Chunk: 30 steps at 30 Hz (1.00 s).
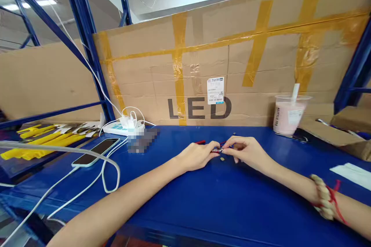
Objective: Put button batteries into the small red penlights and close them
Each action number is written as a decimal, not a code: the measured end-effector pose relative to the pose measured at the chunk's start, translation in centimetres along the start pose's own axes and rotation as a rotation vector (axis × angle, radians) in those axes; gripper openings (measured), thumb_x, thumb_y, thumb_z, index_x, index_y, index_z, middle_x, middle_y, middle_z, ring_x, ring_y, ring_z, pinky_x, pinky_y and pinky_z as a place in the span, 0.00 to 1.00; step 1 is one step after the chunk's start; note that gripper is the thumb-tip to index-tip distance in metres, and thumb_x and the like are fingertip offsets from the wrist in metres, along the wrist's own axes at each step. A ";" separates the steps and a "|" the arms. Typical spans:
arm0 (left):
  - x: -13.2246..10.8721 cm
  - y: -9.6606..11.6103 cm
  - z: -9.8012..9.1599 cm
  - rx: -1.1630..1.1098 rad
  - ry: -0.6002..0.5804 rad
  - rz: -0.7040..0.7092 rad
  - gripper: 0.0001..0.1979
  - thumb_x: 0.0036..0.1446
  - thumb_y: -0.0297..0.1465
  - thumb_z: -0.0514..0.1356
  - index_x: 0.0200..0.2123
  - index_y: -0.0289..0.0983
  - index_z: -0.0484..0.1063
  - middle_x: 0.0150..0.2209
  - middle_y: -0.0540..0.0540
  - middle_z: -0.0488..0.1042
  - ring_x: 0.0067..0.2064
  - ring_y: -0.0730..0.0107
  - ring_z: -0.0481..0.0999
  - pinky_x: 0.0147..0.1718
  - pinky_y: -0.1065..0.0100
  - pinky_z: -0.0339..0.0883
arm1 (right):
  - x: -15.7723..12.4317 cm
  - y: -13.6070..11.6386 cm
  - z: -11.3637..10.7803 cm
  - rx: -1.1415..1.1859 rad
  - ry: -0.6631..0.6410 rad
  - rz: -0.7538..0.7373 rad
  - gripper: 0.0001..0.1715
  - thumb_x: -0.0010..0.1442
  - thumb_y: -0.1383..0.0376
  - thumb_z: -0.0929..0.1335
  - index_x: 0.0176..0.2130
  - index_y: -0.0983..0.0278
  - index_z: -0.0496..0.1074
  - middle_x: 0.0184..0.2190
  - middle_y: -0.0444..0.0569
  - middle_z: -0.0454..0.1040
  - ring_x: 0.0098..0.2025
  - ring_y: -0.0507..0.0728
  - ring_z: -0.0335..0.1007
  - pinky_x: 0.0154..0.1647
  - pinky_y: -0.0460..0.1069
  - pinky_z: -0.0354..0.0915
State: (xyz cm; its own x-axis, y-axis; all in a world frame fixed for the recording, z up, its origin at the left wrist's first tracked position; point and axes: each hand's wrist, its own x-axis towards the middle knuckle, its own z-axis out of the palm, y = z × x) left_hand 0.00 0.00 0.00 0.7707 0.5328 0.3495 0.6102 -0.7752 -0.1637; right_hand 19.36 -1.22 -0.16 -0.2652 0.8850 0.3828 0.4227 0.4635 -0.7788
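Above the middle of the blue table (185, 208), my left hand (198, 156) pinches a small silver and dark red piece (216, 149), too small to name. My right hand (246, 152) comes in from the other side, its thumb and fingertips closed at the right end of the same piece. Whether the right fingertips hold a separate tiny part cannot be seen. Just below the fingertips, a small round gold-coloured disc (222, 158) lies on the table. A red item (200, 142) shows partly behind my left hand, its kind hidden.
To the left lie a phone (97, 151), a power strip (111, 128) with plugs, looping white cables (111, 160) and yellow-handled tools (52, 142). A pink drink cup (289, 115) stands at back right, near an open cardboard box (348, 131) and white paper (353, 175). Cardboard (145, 77) walls the back.
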 end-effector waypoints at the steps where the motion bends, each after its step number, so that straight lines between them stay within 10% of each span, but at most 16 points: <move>1: -0.1 0.1 0.0 0.001 -0.004 -0.002 0.12 0.64 0.37 0.42 0.47 0.39 0.54 0.42 0.49 0.72 0.39 0.65 0.76 0.31 0.69 0.67 | 0.0 0.1 -0.1 -0.007 -0.006 0.012 0.18 0.45 0.53 0.70 0.26 0.66 0.71 0.17 0.45 0.69 0.16 0.50 0.61 0.20 0.46 0.55; 23: -0.3 0.2 -0.3 0.023 -0.007 0.014 0.12 0.64 0.37 0.43 0.47 0.39 0.55 0.40 0.51 0.73 0.36 0.66 0.76 0.27 0.71 0.65 | 0.0 0.1 -0.2 0.029 -0.110 0.092 0.17 0.45 0.54 0.70 0.26 0.66 0.70 0.12 0.41 0.65 0.14 0.48 0.58 0.19 0.45 0.53; 30: 0.0 0.1 0.0 -0.006 0.031 0.015 0.10 0.64 0.35 0.45 0.46 0.38 0.57 0.41 0.49 0.73 0.38 0.70 0.75 0.40 0.69 0.62 | 0.0 0.6 -0.2 0.045 -0.101 0.089 0.17 0.45 0.54 0.70 0.27 0.66 0.71 0.12 0.41 0.65 0.14 0.48 0.58 0.19 0.44 0.52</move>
State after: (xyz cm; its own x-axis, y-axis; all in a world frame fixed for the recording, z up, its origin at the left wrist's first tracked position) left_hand 0.12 -0.09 0.02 0.7735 0.5106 0.3756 0.5976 -0.7849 -0.1638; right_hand 19.76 -0.91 -0.54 -0.3150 0.9123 0.2615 0.4100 0.3794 -0.8294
